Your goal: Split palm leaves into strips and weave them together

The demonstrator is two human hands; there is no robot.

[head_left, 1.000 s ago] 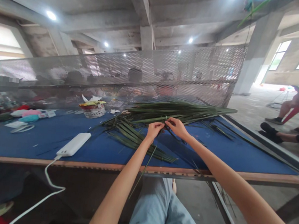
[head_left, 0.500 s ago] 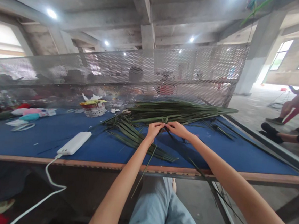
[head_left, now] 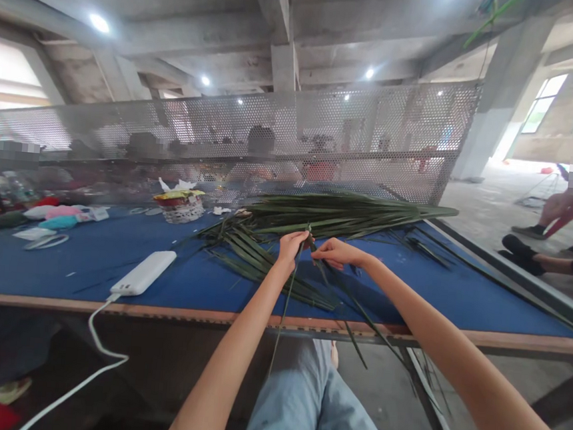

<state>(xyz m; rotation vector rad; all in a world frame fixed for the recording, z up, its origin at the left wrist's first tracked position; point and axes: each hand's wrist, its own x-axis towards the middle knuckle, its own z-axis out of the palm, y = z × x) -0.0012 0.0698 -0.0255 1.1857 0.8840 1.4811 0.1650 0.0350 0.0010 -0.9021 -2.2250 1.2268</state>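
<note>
Above the blue tabletop, my left hand (head_left: 291, 247) pinches a small folded piece of green palm leaf (head_left: 309, 229) at its fingertips. Just to the right, my right hand (head_left: 336, 253) is closed on a leaf strip (head_left: 313, 246) that comes from the same piece. Long narrow leaf ends (head_left: 355, 345) trail below the hands and over the table's front edge. Behind and under the hands lies a large pile of long green leaves (head_left: 337, 213), with a shorter bunch (head_left: 257, 260) fanned toward me. How the strips cross between my fingers is too small to make out.
A white power bank (head_left: 143, 273) with a cable lies left on the blue table (head_left: 199, 294). Farther back are a tissue-topped basket (head_left: 181, 207) and coloured bundles (head_left: 60, 220). A perforated metal screen (head_left: 373, 142) stands behind. Another person's legs (head_left: 554, 255) are at right.
My right hand has moved slightly down and away from my left, drawing a leaf strip with it. The trailing ends have swung. My left hand has shifted slightly left.
</note>
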